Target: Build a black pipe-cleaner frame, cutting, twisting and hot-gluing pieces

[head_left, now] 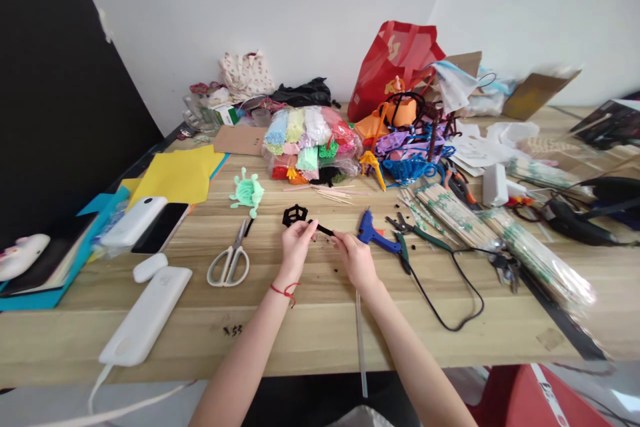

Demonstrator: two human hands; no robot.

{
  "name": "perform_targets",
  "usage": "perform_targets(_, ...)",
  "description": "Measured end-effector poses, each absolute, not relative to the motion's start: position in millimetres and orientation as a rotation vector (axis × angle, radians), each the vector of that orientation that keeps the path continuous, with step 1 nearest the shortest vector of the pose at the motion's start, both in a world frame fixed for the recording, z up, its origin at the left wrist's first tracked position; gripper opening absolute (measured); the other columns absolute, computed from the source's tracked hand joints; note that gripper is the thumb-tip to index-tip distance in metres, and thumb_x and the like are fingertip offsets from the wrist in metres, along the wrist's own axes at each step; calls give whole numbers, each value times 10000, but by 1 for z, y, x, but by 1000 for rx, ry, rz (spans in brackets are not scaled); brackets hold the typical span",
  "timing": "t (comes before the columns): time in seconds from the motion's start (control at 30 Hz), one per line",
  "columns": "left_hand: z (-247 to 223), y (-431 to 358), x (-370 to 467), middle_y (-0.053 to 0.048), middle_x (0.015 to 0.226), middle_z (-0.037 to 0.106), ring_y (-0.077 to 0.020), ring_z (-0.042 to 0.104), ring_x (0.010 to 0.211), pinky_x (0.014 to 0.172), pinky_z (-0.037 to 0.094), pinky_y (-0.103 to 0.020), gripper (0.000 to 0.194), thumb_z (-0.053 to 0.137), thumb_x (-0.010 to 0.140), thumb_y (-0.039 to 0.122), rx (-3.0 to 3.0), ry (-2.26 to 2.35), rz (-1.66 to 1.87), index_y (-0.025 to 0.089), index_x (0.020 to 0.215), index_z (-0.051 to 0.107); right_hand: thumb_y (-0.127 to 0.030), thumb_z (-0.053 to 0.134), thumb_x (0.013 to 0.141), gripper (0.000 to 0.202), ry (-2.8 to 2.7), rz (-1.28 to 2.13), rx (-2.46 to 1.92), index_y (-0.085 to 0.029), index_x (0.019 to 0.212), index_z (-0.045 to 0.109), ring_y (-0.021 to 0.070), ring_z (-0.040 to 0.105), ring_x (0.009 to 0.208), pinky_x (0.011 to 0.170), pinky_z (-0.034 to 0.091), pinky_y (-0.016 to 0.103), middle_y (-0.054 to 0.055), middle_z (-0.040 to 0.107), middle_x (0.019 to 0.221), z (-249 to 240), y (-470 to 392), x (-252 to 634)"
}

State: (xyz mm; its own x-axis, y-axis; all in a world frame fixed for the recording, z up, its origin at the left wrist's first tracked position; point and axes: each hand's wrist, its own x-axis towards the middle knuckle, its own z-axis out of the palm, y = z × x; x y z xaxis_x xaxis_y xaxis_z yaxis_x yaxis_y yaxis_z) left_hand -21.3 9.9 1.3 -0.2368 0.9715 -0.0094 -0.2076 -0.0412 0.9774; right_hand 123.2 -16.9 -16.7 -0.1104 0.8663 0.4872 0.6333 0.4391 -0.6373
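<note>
Between my two hands runs a short black pipe cleaner (325, 231). My left hand (294, 248) pinches its left end, and my right hand (356, 260) grips the other end. Just beyond the left fingertips is a small black openwork piece (294, 215) of the same fuzzy look; whether it joins the strip is hidden by the fingers. White-handled scissors (231, 259) lie left of my left hand. A mint-green fuzzy piece with knobbed tips (247, 192) sits behind them. Right of my right hand lies a blue glue gun (373, 232), with green-handled pliers (420, 232) beside it.
Bagged coloured pipe cleaners (310, 140) lie at the back, near a red bag (395, 67). Wrapped wooden sticks (455, 217) are on the right. A white power bank (145, 317), a phone (161, 228) and yellow sheets (173, 177) lie left. A black cord (467, 280) loops at right.
</note>
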Motion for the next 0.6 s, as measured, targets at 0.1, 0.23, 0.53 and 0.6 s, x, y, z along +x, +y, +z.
perform_targets(0.1, 2, 9, -20, 37, 507, 517, -75, 448, 498, 543, 354, -212, 280, 727, 642, 351, 938, 1218, 1511, 147, 560, 553, -279, 434, 921, 244, -1815, 355, -1301, -170, 1025, 626, 195, 674, 750, 695, 527, 286, 101, 702, 873, -16, -17, 122)
perform_targets(0.23, 1, 8, -19, 38, 515, 516, -75, 444, 497, 538, 358, -212, 282, 728, 640, 360, 935, 1234, 1553, 150, 566, 554, -292, 414, 931, 252, -1817, 352, -1329, -155, 971, 622, 192, 668, 719, 686, 515, 280, 100, 697, 829, -12, -18, 119)
perform_targets(0.53, -1, 4, -14, 50, 492, 481, -74, 442, 487, 528, 364, -208, 321, 728, 636, 400, 929, 1225, 1619, 158, 572, 527, -367, 443, 920, 261, -1738, 340, -1299, -177, 875, 617, 167, 659, 677, 635, 495, 245, 69, 695, 776, -16, -19, 121)
perform_targets(0.6, -1, 5, -13, 49, 505, 493, -73, 452, 496, 533, 371, -205, 306, 739, 623, 391, 891, 1216, 1622, 155, 595, 545, -369, 453, 915, 258, -1745, 328, -1291, -180, 861, 619, 169, 660, 680, 633, 494, 247, 70, 695, 777, -18, -19, 121)
